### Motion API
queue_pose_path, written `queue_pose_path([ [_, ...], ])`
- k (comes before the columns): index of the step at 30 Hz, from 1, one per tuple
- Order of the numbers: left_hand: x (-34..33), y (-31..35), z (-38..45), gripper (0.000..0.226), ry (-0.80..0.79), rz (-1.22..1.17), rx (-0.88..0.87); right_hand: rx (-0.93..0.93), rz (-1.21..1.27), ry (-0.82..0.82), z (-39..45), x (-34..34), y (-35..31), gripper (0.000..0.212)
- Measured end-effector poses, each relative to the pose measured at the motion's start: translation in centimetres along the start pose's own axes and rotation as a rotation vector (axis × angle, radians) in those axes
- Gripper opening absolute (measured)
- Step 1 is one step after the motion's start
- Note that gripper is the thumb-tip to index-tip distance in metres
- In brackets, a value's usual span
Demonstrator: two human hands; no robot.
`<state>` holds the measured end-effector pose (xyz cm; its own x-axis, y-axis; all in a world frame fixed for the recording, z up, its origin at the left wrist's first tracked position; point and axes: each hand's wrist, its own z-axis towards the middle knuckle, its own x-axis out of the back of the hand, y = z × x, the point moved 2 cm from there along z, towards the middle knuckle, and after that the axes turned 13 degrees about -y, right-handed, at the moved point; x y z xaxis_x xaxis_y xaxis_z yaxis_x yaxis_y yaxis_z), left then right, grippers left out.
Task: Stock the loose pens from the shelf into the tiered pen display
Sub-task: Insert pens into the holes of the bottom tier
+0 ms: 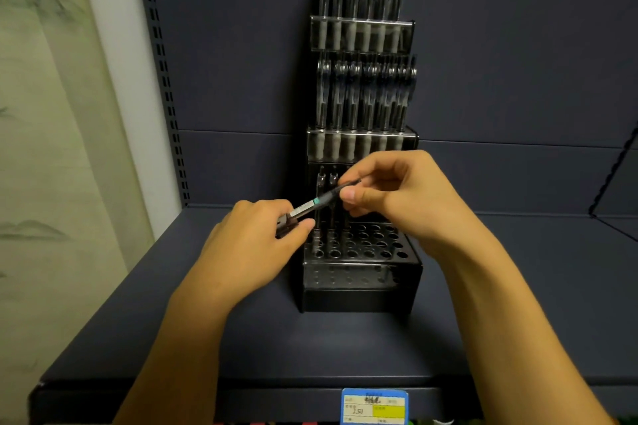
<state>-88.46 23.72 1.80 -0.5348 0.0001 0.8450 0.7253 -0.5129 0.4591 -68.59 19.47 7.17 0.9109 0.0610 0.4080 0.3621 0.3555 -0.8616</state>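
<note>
Standing on a dark blue shelf (pixel 500 303) with bare room either side, a black tiered pen display (pixel 362 283) backs against the rear panel. Above its lowest holes, a slim black pen (pixel 312 205) slants between both hands: left hand (pixel 248 248) pinches the lower end, right hand (pixel 397 196) pinches the upper, fingers curled.

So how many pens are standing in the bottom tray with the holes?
2 for sure, both upright in the bottom tier's back-left holes: one, another right beside it. The hands may hide more.
</note>
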Motion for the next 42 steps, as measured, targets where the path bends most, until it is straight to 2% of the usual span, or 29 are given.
queue_pose_path([
  [4, -0.1, 0.6, 0.3, 0.039, -0.002, -0.075, -0.043, 0.117, -0.002, -0.124, -0.1, -0.2, -0.3, 0.025],
  [7, -0.2, 1.1, 0.3, 0.038, -0.02, -0.124, -0.086, 0.198, -0.01, -0.157, -0.2, -0.1, -0.4, 0.025],
  [10, -0.1, 0.7, 0.3, 0.038, -0.019, -0.13, -0.077, 0.246, 0.089, -0.111, -0.3, 0.4, -0.4, 0.019],
  [15, 0.0, -0.2, 0.2, 0.035, 0.005, -0.107, -0.017, 0.282, 0.247, 0.101, -0.2, 2.1, -0.5, 0.02],
  [19, 0.0, 0.0, 0.2, 0.033, 0.004, -0.084, -0.028, 0.255, 0.25, 0.235, -0.1, 3.4, -0.8, 0.009],
  [22, 0.0, -0.1, 0.2, 0.032, -0.002, -0.081, -0.021, 0.197, 0.099, 0.309, 0.2, 4.1, -0.4, 0.004],
  [24, 0.0, -0.1, 0.2, 0.031, -0.009, -0.082, -0.024, 0.14, 0.003, 0.34, 0.5, 4.2, 0.2, 0.009],
  [33, -0.1, 0.1, 0.1, 0.031, -0.026, -0.078, -0.043, 0.014, -0.116, 0.309, 1.3, 3.2, 1.3, 0.011],
  [42, -0.1, 0.2, 0.0, 0.03, -0.049, -0.079, -0.04, -0.099, -0.225, 0.267, 1.1, 2.1, 1.9, 0.026],
])
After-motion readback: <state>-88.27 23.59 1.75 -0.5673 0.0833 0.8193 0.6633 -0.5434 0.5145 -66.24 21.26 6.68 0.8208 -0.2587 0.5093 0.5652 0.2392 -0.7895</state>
